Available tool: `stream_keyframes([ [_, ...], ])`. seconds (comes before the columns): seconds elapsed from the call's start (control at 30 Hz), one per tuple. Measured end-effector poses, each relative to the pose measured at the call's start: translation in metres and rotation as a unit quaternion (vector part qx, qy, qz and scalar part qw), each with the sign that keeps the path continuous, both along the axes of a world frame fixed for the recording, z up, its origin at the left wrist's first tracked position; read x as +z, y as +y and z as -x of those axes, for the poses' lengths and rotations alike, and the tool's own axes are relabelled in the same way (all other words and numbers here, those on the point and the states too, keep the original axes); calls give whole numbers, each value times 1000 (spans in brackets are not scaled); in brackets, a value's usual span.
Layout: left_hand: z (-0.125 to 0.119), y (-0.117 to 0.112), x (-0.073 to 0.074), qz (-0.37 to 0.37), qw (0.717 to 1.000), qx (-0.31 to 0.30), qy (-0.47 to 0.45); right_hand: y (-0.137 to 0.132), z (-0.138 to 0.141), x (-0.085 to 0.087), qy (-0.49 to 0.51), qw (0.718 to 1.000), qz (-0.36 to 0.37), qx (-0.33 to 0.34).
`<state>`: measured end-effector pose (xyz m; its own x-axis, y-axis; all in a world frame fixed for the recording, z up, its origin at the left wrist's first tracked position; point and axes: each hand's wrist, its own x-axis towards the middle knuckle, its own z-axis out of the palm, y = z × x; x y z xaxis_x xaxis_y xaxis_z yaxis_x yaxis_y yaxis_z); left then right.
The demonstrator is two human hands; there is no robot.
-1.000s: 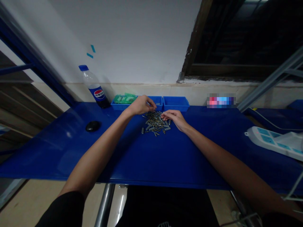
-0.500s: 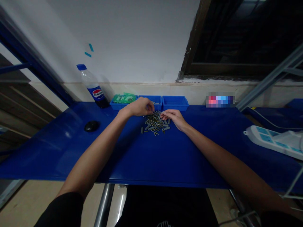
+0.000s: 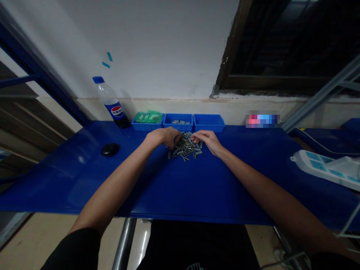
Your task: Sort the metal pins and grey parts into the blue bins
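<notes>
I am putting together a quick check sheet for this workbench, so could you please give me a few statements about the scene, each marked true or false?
1. The left hand and the right hand are both at the pile of small parts. True.
2. The pile sits inside a tray. False: it lies on the blue table.
3. The green packet is in the left tray, near the bottle. True.
4. The bottle is lying on its side. False: it stands on its base.
5. Small grey pieces lie in the middle tray. True.
</notes>
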<state>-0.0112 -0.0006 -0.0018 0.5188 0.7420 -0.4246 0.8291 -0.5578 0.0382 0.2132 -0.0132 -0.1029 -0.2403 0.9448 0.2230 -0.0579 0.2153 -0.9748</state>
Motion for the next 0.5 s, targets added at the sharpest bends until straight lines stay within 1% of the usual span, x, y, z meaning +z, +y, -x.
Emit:
stream_keyframes([
  [0.17, -3, -2, 3, -19, 1000, -6, -14, 1, 0, 1, 3, 1000, 2, 1],
  [0.3, -5, -1, 2, -35, 999, -19, -21, 1, 0, 1, -1, 1000, 0, 2],
  [0.5, -3, 4, -1, -22, 999, -20, -30, 0, 0, 1, -7, 1000, -2, -2],
])
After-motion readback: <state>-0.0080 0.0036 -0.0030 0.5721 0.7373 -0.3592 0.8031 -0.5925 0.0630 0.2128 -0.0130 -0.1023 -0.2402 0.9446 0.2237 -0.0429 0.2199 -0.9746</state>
